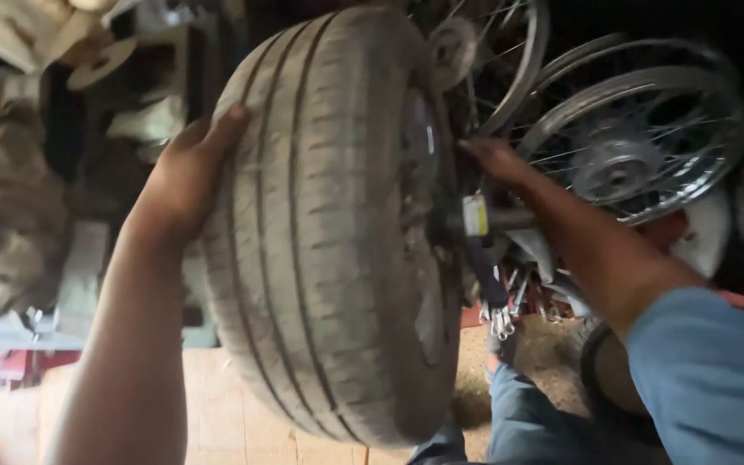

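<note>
A large worn car tyre (329, 232) stands upright in the middle, tread facing me. My left hand (187, 176) lies flat against its left shoulder, fingers spread over the edge. On the other side my right hand (492, 159) reaches to the tyre's right sidewall near the rim; its fingers are partly hidden behind the tyre. A dark shaft with a yellow tag (475, 215) sticks out from the wheel's centre, just below my right wrist.
Several spoked motorcycle rims (639, 129) hang at the right behind my arm. Cluttered machinery and parts (27, 172) fill the left. A set of spanners (501, 319) hangs below the shaft. Wooden boards (226, 413) lie underneath. My trouser leg (536, 422) shows at the bottom.
</note>
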